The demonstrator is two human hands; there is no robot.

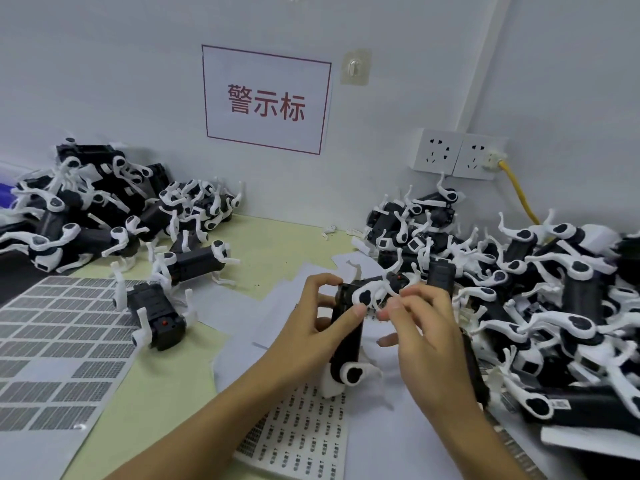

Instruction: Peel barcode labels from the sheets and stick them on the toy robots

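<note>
Holding one toy robot [346, 327] upright-ish in my left hand [311, 327], fingers wrapped round the black body, thumb pressed on the front near the white leg joint. Long axis runs top-to-bottom in view, lower end w/ white foot resting over the label sheet [301, 427] on the desk [156, 393]. My right hand [415, 323] sits just to the right of the robot's upper end, thumb & forefinger pinched together; looks like a small label between them but too blurry to confirm. Robot lies directly left of those fingertips, near-touching, so next move prob needs a short push leftward onto the body. Right hand is the nearer one for sticking. Bigger barcode sheet [52, 341] lies far left.
</note>
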